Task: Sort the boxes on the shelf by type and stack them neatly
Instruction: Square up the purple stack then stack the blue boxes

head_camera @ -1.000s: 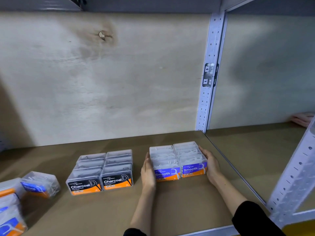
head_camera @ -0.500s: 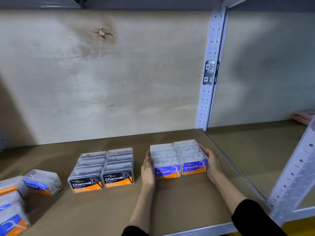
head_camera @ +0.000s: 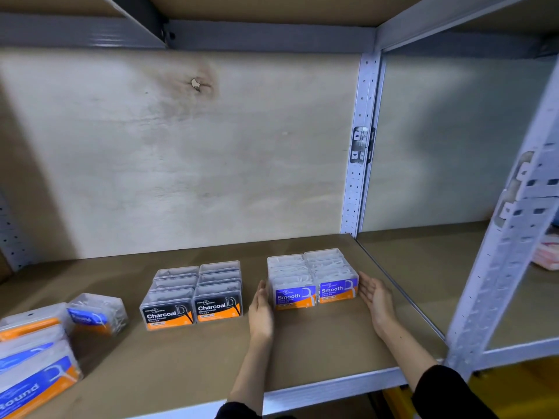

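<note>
A block of clear "Smooth" boxes [head_camera: 313, 278] with purple and orange labels stands in two rows on the brown shelf board [head_camera: 317, 352]. My left hand [head_camera: 260, 313] lies flat by the block's left side, fingers straight. My right hand [head_camera: 375, 297] is just off its right side, fingers straight, with a small gap to the box. To the left stands a block of "Charcoal" boxes [head_camera: 196, 293] with black and orange labels. Loose blue "Round" boxes [head_camera: 36, 370] lie tumbled at the far left, one box [head_camera: 96, 313] tilted.
A grey perforated upright [head_camera: 361, 146] stands at the back right of this bay, another upright [head_camera: 511, 252] at the front right. A plywood back panel [head_camera: 181, 152] closes the bay. Pink items [head_camera: 547, 255] lie on the neighbouring shelf at right.
Both hands have eased back from the Smooth block, the right one now off its side. The camera has tilted up, so the shelf frame above shows.
</note>
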{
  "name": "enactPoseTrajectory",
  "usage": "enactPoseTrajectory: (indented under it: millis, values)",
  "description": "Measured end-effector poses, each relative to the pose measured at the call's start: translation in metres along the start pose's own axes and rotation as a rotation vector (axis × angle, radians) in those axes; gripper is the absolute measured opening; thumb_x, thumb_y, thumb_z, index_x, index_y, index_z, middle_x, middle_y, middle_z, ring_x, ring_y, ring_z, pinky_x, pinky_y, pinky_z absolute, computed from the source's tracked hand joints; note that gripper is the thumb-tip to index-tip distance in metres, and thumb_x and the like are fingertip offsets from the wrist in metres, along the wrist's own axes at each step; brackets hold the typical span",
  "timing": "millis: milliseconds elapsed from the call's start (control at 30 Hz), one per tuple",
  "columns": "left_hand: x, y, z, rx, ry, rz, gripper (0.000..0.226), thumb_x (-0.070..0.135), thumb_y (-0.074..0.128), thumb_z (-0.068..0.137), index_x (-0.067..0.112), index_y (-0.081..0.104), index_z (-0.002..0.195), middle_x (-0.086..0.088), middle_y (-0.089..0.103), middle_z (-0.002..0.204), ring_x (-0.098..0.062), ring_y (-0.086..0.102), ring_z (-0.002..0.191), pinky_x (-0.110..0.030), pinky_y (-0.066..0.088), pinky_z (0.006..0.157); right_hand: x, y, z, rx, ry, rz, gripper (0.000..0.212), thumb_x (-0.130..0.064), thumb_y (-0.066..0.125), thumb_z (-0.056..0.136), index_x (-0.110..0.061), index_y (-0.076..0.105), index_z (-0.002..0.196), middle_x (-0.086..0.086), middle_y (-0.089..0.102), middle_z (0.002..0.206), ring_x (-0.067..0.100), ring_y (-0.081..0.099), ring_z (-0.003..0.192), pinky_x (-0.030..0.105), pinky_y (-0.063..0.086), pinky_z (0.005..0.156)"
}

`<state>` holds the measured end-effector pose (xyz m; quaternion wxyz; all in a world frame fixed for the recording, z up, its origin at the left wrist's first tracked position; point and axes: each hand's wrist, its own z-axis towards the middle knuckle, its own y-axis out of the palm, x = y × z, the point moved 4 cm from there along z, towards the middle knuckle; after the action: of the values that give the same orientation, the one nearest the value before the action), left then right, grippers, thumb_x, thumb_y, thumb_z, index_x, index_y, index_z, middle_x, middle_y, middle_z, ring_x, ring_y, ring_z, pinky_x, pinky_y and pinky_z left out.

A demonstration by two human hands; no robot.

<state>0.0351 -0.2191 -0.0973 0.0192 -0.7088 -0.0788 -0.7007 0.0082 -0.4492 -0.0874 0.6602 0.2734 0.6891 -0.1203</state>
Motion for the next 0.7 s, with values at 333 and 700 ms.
enactPoseTrajectory:
  millis: [333,700]
  values:
    - [0.007,-0.013,-0.039,-0.011,0.004,0.046,0.039,0.01,0.032,0.1,-0.001,0.044,0.136,-0.013,0.044,0.144,-0.024,0.038,0.136,-0.028,0.027,0.111,0.007,-0.015,-0.027,0.005,-0.009,-0.071,0.047,-0.011,0.015,0.1,0.009,0.043,0.132,0.025,0.046,0.138,0.033,0.043,0.13,0.036,0.031,0.109]
    - [0.013,-0.018,-0.058,-0.09,0.203,0.363,0.026,0.003,0.054,0.09,0.002,0.059,0.116,-0.012,0.061,0.117,-0.027,0.06,0.109,-0.019,0.04,0.084,0.007,-0.008,-0.045,-0.065,-0.146,-0.426,0.027,-0.004,0.04,0.096,0.003,0.065,0.104,0.011,0.063,0.084,0.011,0.055,0.068,0.009,0.043,0.059]
